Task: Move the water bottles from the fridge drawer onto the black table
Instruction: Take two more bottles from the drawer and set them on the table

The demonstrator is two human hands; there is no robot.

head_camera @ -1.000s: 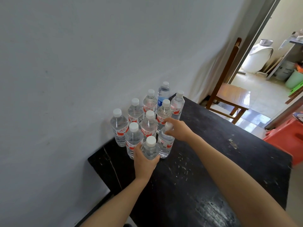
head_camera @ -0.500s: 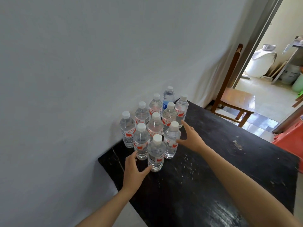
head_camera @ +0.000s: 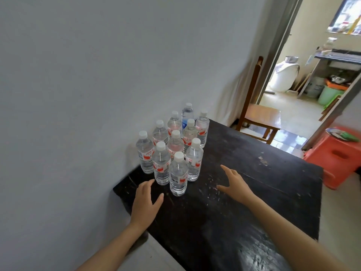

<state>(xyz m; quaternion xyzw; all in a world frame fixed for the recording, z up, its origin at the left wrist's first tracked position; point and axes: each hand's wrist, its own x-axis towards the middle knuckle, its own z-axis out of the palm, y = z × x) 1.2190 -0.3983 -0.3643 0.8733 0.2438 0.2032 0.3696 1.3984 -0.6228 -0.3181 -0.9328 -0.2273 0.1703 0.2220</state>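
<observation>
Bottles [head_camera: 175, 145], ten by the caps you can count, stand upright in a tight cluster at the far left corner of the table [head_camera: 244, 202], hard against the wall [head_camera: 97, 75]. All are clear with white caps. Most carry red-and-white labels, and one at the back [head_camera: 187, 117] has a blue label. They stand touching or nearly touching each other in slanted rows, with the front bottle [head_camera: 178, 177] nearest you.

Your left hand [head_camera: 144, 202] hovers over the table's near left edge, just beside the front bottle, with fingers spread and loose and nothing in its grasp. The fingertips point toward the cluster, and you cannot tell whether any of them brushes a bottle.

Your right hand [head_camera: 236, 184] hangs over the scuffed black top to the right of the cluster, clearly apart from it. Its fingers are stretched out and relaxed, and it holds nothing.

Beyond the table's far edge a wooden chair [head_camera: 259, 114] stands by a doorway. A red stool [head_camera: 340, 155] stands at the table's right.
</observation>
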